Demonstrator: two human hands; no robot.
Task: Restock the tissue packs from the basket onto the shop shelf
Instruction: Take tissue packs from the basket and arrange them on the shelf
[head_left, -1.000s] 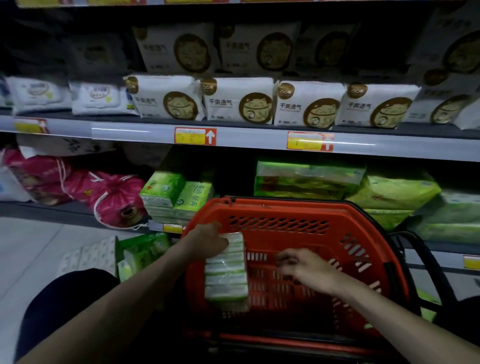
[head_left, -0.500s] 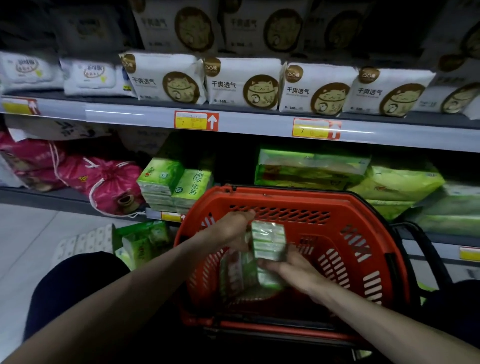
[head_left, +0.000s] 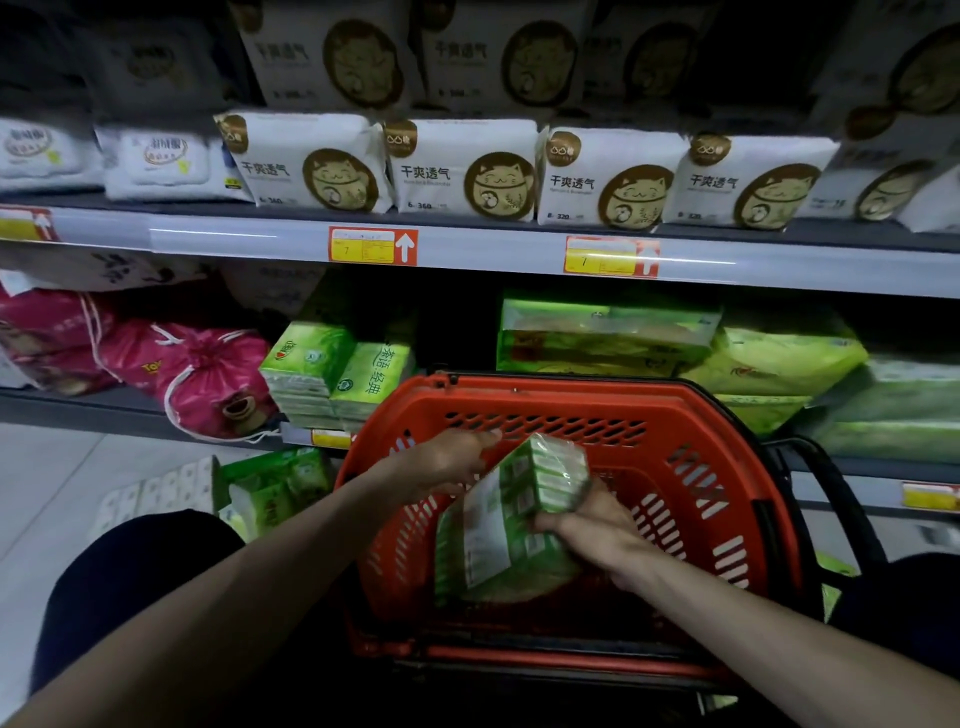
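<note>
A red plastic basket (head_left: 691, 415) stands in front of me, tilted towards the lower shelf (head_left: 104, 410). Above its inside I hold a green and white tissue pack (head_left: 511, 512), a wrapped multi-pack lying slantwise. My right hand (head_left: 589, 532) grips it from the right and underneath. My left hand (head_left: 447, 462) rests against its upper left end, fingers stretched over the top. Green tissue packs (head_left: 332, 371) stand on the lower shelf just left of the basket. Whatever else lies in the basket is hidden by the pack and my hands.
A dark gap (head_left: 457, 327) opens on the lower shelf behind the basket, with green packs (head_left: 608, 332) right of it. Pink drawstring bags (head_left: 202, 374) lie at the left. White cat-logo packs (head_left: 462, 166) fill the upper shelf. Green packs (head_left: 275, 488) and white rolls (head_left: 156, 493) sit on the floor.
The pack, held by my left hand alone a second ago, has been lifted and turned slantwise; my right hand has come in and taken hold of it. The view has tilted up slightly.
</note>
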